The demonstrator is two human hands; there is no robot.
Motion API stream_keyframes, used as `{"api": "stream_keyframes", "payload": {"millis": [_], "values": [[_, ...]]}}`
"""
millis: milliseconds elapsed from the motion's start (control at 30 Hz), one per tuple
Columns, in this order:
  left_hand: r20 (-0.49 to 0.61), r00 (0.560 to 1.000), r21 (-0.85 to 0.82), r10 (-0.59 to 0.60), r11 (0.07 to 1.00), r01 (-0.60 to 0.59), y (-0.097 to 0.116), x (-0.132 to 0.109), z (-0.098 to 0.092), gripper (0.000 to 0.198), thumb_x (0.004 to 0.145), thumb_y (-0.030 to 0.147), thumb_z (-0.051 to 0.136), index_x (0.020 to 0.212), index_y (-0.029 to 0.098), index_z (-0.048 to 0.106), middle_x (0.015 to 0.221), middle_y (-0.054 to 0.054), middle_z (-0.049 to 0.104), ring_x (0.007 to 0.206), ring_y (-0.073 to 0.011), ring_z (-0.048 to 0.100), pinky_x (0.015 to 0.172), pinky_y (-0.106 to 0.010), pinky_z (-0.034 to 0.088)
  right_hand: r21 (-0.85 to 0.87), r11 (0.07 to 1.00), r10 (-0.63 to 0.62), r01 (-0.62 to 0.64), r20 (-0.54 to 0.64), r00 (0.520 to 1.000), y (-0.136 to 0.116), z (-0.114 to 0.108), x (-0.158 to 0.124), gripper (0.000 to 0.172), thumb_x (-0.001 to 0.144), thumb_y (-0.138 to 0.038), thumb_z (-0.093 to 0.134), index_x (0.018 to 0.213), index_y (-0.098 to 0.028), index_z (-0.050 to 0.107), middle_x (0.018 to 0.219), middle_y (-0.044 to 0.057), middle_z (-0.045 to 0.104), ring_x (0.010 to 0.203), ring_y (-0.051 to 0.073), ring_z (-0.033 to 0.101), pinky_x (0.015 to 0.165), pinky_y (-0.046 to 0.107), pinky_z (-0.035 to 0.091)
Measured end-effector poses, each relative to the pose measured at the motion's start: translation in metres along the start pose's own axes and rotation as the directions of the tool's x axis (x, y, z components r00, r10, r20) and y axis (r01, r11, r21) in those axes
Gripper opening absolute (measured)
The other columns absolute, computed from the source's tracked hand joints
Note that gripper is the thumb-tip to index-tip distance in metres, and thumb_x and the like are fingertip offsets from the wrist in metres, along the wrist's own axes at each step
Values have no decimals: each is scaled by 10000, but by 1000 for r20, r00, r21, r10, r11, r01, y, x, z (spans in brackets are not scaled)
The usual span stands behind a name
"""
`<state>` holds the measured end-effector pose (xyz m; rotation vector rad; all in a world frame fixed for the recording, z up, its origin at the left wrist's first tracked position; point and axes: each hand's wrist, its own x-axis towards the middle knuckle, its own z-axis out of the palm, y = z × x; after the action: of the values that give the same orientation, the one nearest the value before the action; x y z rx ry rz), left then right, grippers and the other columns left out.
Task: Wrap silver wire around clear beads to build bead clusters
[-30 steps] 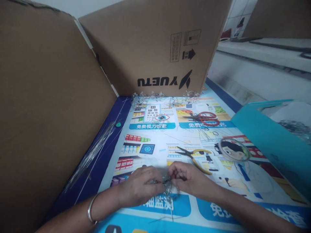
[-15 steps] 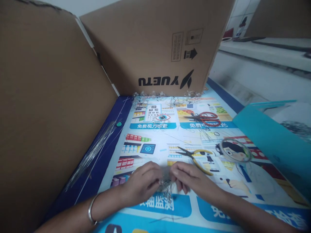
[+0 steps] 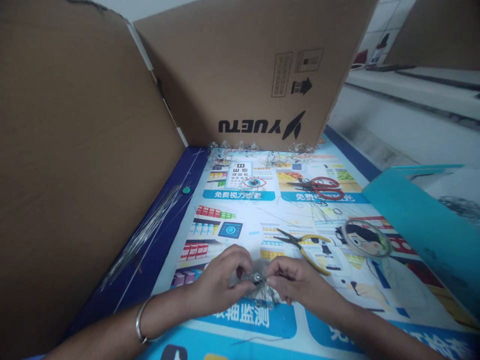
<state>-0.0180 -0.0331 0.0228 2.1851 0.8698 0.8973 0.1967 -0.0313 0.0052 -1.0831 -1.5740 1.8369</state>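
Note:
Between my two hands is a small silvery wire piece [image 3: 262, 287] with thin strands fanning toward me; its exact kind is too small to tell. My left hand [image 3: 228, 277], with a metal bangle [image 3: 139, 322] on its wrist, pinches the piece from the left, thumb and fingers curled. From the other side my right hand [image 3: 290, 280] pinches it between thumb and fingertips. Just beyond the right hand lie yellow-handled pliers [image 3: 305, 247], jaws apart, pointing left. A roll of clear tape [image 3: 388, 242] rests right of the pliers.
Red-handled scissors [image 3: 326, 189] lie farther back. Straight wires [image 3: 144, 235] are bundled on the left. Small wire pieces [image 3: 240, 146] line the foot of a cardboard wall [image 3: 247, 75]. Another cardboard panel [image 3: 82, 125] stands left. A turquoise box [image 3: 420, 215] holds wire at the right.
Both hands have shifted their grip, and the wire piece now shows more clearly between the fingertips. The right-hand fingers have turned inward onto it. The camera view has moved slightly.

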Motion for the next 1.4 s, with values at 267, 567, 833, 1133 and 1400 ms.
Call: {"api": "stream_keyframes", "payload": {"millis": [267,567,833,1133,1400], "values": [[30,997,-134,-76,988,80,-1,0,-2,257,673,9,626,836,174,515,905,-44,562,826,-160,543,720,-272,464,56,997,48,-45,-42,998,3,-5,-2,373,784,-536,587,792,-164,570,538,-41,526,474,92,499,468,205,384],[36,990,-280,-133,950,138,-2,-1,1,271,636,-37,627,809,151,537,889,-41,547,772,-133,546,665,-234,485,101,993,70,-62,-84,994,4,-5,-4,434,780,-584,560,807,-152,596,559,-18,555,481,109,528,465,219,374],[54,982,-264,-181,946,189,-7,-4,3,242,648,7,629,826,147,545,868,-41,558,743,-136,538,670,-259,476,68,997,42,-33,-122,992,1,-4,-6,401,807,-544,552,812,-146,607,514,-44,491,441,83,442,442,210,308],[60,965,-276,-253,925,260,-7,-4,4,178,666,59,633,795,144,546,804,-29,565,690,-126,535,644,-253,467,242,970,69,-36,-126,990,2,-6,-4,368,753,-488,646,889,-150,600,684,-23,540,423,33,362,397,190,223],[77,956,-282,-282,914,293,-5,-4,4,160,664,36,613,767,143,553,774,-20,565,686,-123,540,636,-236,447,61,998,18,-13,-83,996,4,-6,-7,303,818,-452,576,893,-159,560,493,-79,430,397,54,340,406,193,232]]}}
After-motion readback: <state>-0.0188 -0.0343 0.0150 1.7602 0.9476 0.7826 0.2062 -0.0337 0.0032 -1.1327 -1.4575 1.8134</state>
